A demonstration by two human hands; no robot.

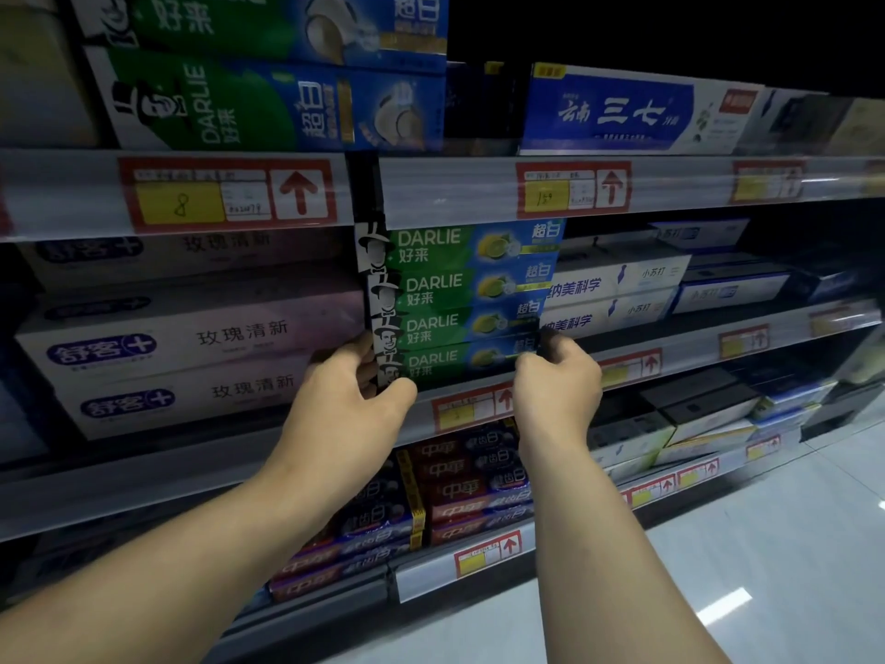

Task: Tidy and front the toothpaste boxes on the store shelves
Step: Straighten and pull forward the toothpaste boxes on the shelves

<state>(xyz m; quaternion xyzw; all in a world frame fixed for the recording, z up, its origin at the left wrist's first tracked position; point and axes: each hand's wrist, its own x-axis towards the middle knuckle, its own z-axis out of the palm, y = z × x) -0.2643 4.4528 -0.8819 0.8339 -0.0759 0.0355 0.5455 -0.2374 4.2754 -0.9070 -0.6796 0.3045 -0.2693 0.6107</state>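
The stacked green-and-blue printed cardboard toothpaste boxes (459,299) have a smooth, lightly glossy coating. Left of them, the pale pink-and-white cardboard boxes (191,337) look softer, almost satin. Above them, the clear plastic shelf-edge strip (431,189) is glossy and streaked with reflections, covering matt red-and-yellow paper price labels (225,194). Down to their right, the pale tiled floor (766,543) shines, polished smooth.
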